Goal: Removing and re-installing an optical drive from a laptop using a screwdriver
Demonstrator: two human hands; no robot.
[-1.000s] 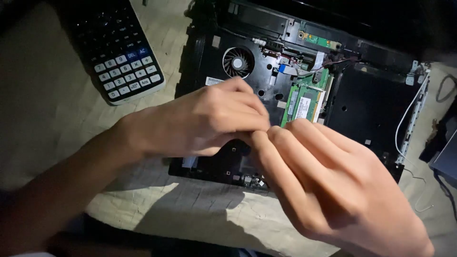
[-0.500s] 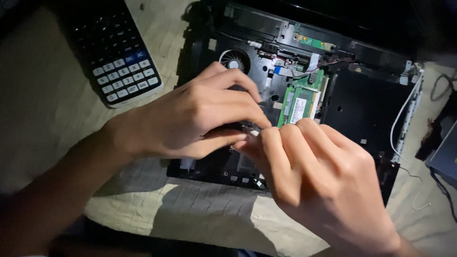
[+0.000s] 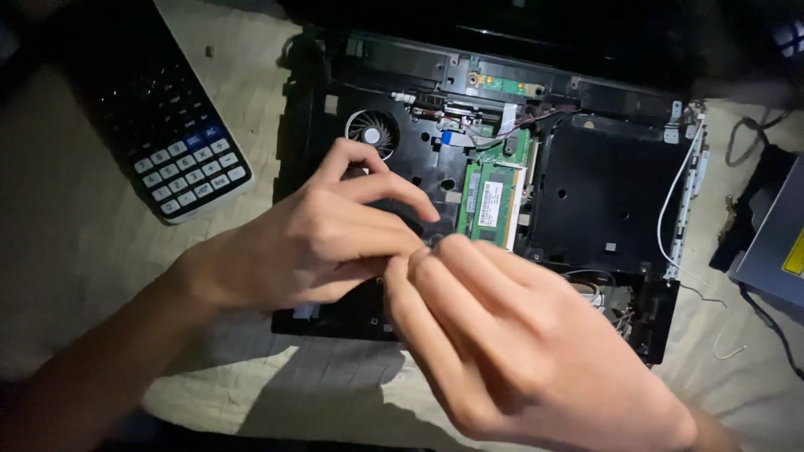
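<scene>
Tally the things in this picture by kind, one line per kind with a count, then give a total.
Hands: 2, the left hand and the right hand, fingertips meeting over the laptop
Opened laptop base: 1
Cooling fan: 1
Green memory module: 1
Calculator: 1
Grey drive at the right edge: 1
Total: 7
</scene>
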